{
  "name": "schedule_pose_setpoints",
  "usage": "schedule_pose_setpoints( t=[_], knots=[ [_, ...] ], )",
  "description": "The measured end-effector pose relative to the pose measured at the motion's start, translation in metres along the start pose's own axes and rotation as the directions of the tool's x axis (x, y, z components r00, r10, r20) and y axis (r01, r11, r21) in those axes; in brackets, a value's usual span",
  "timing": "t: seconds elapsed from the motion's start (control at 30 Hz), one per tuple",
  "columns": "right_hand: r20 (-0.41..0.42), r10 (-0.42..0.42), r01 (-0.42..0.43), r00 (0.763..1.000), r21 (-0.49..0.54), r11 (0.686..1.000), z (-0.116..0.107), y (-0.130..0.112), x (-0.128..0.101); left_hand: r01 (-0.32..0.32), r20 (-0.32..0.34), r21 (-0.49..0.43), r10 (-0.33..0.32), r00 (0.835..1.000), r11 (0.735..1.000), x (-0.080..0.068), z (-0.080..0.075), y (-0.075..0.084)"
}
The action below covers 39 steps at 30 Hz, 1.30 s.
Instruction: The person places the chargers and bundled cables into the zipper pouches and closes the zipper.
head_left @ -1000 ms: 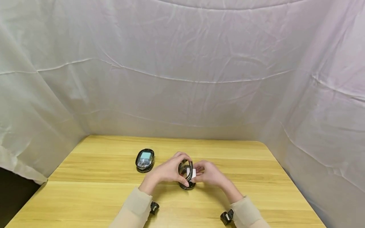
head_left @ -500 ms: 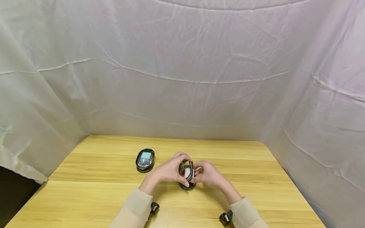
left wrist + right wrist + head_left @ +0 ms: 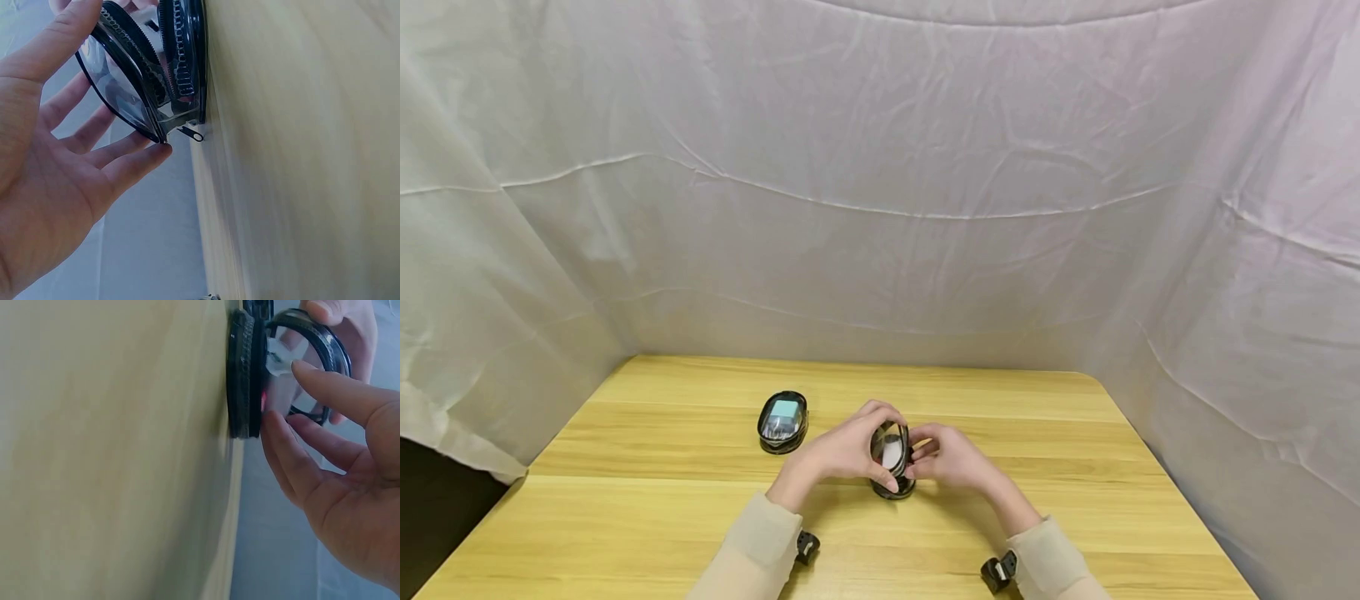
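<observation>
sleeves point(image 3: 752, 546): beige, long | wrist cameras point(image 3: 806, 546): small, black | hands bare

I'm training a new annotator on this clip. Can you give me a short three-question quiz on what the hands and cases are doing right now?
1. True or false: the open case lies flat and zipped on the table.
2. Which hand props up the clear lid? A) left hand B) right hand C) neither
3. Fill in: the second case lies to the ____ of the hands.

Key: 1 false, its lid stands open; 2 A; 3 left.
</observation>
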State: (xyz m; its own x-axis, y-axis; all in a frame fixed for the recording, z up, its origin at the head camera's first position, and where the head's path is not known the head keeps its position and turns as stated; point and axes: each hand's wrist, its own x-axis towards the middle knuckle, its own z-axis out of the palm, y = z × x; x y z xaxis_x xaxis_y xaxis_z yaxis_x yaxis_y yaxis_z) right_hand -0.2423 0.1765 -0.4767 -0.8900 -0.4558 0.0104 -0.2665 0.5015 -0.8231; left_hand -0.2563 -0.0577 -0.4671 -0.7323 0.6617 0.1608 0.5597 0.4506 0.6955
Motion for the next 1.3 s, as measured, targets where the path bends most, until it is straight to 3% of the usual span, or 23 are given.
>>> schedule_pose_setpoints(
  t=[0.17, 0.33, 0.67, 1.1, 1.3],
  knots=[
    [-0.007, -0.012, 0.012, 1.0, 0.009, 1.0, -0.01, 0.004, -0.005, -0.011, 0.014, 0.042, 0.011, 1.0, 0.999, 0.002, 0.003, -0.001],
    [-0.068, 0.01, -0.01, 0.998, -0.009, 1.0, -0.017, 0.008, -0.009, 0.005, 0.042, 0.099, -0.009, 0.999, 0.995, 0.004, 0.007, 0.0],
    [-0.164, 0.053, -0.061, 0.985, -0.042, 0.997, -0.016, 0.011, -0.004, 0.017, 0.093, 0.212, -0.037, 0.995, 0.977, 0.005, 0.011, 0.004],
    [-0.046, 0.014, -0.015, 0.999, -0.018, 1.0, -0.011, 0.008, -0.005, 0.067, 0.068, 0.177, -0.08, 0.994, 0.982, -0.001, 0.013, 0.006],
    [-0.007, 0.022, -0.022, 1.0, -0.045, 0.999, -0.01, 0.011, -0.003, 0.05, 0.08, 0.173, -0.065, 0.995, 0.984, 0.001, 0.013, 0.007]
  ],
)
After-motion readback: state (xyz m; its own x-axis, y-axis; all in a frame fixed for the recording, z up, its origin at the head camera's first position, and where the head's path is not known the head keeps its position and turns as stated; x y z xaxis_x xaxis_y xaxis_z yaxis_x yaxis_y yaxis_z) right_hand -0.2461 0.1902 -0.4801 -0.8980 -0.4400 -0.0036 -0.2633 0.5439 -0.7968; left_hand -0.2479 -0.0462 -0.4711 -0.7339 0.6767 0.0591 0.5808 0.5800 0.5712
